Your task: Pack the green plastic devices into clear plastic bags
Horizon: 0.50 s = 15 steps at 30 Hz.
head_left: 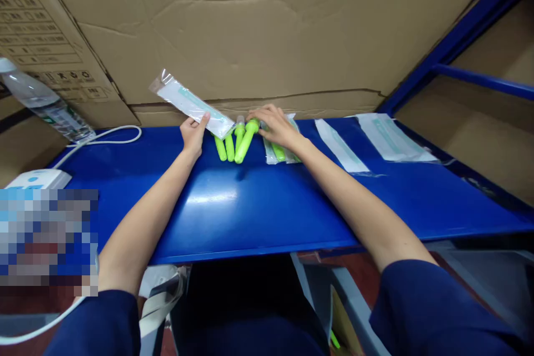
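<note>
My left hand [194,136] is closed on the lower edge of a see-through plastic packet [194,108] with a white and pale green insert. The packet is raised and tilted over the blue table [250,211]. My right hand [277,124] has its fingers curled at the top end of a bright green tube-shaped stick [246,143]. More green sticks [225,148] lie beside it, partly under the packet. One has a translucent tip [240,120]. Below my right wrist lies another plastic packet [271,151] with something green in it, partly hidden by my hand.
Two flat white packets [342,147] [390,136] lie to the right. A water bottle [50,103], a white cable [112,142] and a white power strip [39,179] are at the left. Cardboard [250,33] walls the back, and a blue frame [450,39] rises at the right.
</note>
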Each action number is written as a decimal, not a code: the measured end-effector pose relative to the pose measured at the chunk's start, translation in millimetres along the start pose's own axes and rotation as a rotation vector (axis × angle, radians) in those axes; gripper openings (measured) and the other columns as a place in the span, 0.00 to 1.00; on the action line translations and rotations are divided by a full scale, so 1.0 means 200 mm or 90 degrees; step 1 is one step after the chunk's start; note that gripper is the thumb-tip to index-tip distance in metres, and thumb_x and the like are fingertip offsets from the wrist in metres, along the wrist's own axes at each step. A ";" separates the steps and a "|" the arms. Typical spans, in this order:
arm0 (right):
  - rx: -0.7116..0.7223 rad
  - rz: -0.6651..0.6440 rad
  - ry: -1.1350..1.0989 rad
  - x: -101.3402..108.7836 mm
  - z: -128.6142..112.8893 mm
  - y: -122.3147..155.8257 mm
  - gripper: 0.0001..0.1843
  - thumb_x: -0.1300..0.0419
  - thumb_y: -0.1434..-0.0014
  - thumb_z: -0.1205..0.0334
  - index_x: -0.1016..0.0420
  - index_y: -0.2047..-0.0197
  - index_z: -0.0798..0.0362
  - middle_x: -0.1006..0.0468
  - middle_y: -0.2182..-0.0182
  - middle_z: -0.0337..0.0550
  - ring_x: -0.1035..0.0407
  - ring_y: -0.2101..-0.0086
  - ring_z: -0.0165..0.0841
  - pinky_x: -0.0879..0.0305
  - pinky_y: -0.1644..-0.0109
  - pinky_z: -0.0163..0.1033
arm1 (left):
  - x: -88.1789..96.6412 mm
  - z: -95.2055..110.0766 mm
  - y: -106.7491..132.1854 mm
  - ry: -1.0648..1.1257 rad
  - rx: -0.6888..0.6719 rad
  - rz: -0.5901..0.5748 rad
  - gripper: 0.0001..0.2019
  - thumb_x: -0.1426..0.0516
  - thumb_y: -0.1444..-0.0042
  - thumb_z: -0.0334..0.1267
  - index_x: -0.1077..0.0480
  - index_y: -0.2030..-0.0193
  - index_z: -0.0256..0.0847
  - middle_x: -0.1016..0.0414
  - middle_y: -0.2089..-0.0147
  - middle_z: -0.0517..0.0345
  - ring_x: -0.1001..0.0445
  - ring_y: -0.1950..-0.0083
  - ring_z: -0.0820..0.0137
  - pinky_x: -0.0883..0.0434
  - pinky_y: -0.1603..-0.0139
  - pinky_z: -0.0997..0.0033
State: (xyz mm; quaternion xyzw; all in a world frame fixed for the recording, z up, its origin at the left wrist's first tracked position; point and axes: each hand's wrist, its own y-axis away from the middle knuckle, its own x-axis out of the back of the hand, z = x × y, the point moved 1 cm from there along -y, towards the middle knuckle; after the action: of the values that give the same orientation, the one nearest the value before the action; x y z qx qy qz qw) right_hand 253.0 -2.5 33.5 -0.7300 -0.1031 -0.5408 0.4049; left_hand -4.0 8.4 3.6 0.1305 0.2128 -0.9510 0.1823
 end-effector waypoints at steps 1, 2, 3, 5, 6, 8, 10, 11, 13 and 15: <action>-0.016 0.019 -0.005 0.02 0.00 0.00 0.24 0.44 0.37 0.69 0.29 0.39 0.48 0.26 0.39 0.50 0.38 0.41 0.50 0.42 0.41 0.58 | 0.00 0.00 0.00 -0.001 -0.006 0.003 0.23 0.25 0.62 0.50 0.24 0.68 0.35 0.18 0.67 0.53 0.20 0.62 0.69 0.23 0.56 0.73; -0.032 0.033 -0.003 0.03 0.00 -0.01 0.23 0.44 0.36 0.66 0.29 0.38 0.49 0.26 0.40 0.51 0.38 0.42 0.51 0.42 0.41 0.59 | 0.01 -0.01 -0.01 -0.001 -0.014 0.006 0.23 0.25 0.62 0.51 0.24 0.67 0.35 0.17 0.66 0.53 0.20 0.62 0.69 0.23 0.57 0.73; -0.046 0.041 0.004 0.05 -0.01 -0.01 0.23 0.43 0.35 0.63 0.29 0.37 0.49 0.25 0.41 0.52 0.38 0.42 0.52 0.43 0.42 0.59 | 0.01 -0.01 -0.01 -0.001 -0.025 0.007 0.24 0.25 0.62 0.51 0.23 0.66 0.36 0.17 0.65 0.52 0.19 0.62 0.68 0.23 0.57 0.72; -0.061 0.035 0.030 0.09 0.00 -0.01 0.24 0.42 0.34 0.56 0.29 0.36 0.50 0.24 0.43 0.54 0.37 0.43 0.54 0.43 0.42 0.59 | 0.01 -0.02 -0.01 -0.001 -0.042 0.007 0.24 0.25 0.62 0.52 0.23 0.65 0.36 0.16 0.63 0.51 0.19 0.61 0.67 0.23 0.57 0.72; -0.065 0.027 0.046 0.11 0.00 0.00 0.24 0.42 0.33 0.53 0.29 0.36 0.50 0.24 0.44 0.55 0.37 0.44 0.54 0.43 0.43 0.59 | 0.01 -0.03 -0.01 -0.002 -0.047 0.005 0.25 0.26 0.62 0.52 0.23 0.64 0.36 0.16 0.63 0.51 0.19 0.60 0.67 0.23 0.57 0.71; -0.066 0.007 0.081 0.13 0.02 0.03 0.26 0.43 0.33 0.50 0.28 0.36 0.51 0.23 0.48 0.57 0.36 0.46 0.55 0.43 0.44 0.57 | 0.01 -0.03 -0.01 -0.004 -0.047 0.003 0.25 0.26 0.61 0.53 0.22 0.64 0.36 0.16 0.62 0.50 0.18 0.60 0.66 0.23 0.57 0.70; -0.064 -0.008 0.112 0.14 0.03 0.08 0.26 0.44 0.33 0.48 0.27 0.36 0.51 0.24 0.51 0.58 0.36 0.48 0.54 0.42 0.46 0.56 | 0.01 -0.03 0.00 -0.003 -0.044 0.003 0.25 0.26 0.62 0.53 0.22 0.64 0.35 0.16 0.61 0.49 0.19 0.60 0.66 0.23 0.57 0.70; -0.063 -0.011 0.123 0.14 0.04 0.10 0.26 0.44 0.32 0.48 0.27 0.36 0.51 0.24 0.52 0.58 0.36 0.49 0.54 0.42 0.47 0.55 | 0.01 -0.02 0.01 -0.003 -0.042 0.006 0.25 0.26 0.62 0.53 0.22 0.64 0.35 0.16 0.61 0.49 0.19 0.60 0.66 0.23 0.57 0.70; -0.064 -0.011 0.138 0.13 0.05 0.16 0.27 0.46 0.31 0.48 0.29 0.35 0.51 0.25 0.52 0.58 0.36 0.50 0.53 0.42 0.48 0.54 | 0.01 -0.02 0.01 -0.005 -0.036 0.016 0.24 0.26 0.62 0.52 0.22 0.64 0.35 0.16 0.62 0.49 0.19 0.60 0.67 0.24 0.57 0.70; -0.065 -0.007 0.151 0.12 0.05 0.21 0.29 0.48 0.31 0.47 0.30 0.34 0.53 0.26 0.53 0.58 0.36 0.50 0.53 0.42 0.49 0.53 | 0.01 -0.01 0.01 -0.010 -0.030 0.022 0.24 0.26 0.61 0.52 0.23 0.65 0.35 0.17 0.63 0.50 0.20 0.61 0.67 0.24 0.58 0.71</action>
State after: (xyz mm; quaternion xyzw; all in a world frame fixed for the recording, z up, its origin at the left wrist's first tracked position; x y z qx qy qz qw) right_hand 294.1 -29.3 32.6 -0.6801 -0.0311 -0.6301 0.3735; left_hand -4.6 7.6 0.2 0.1224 0.2311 -0.9435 0.2033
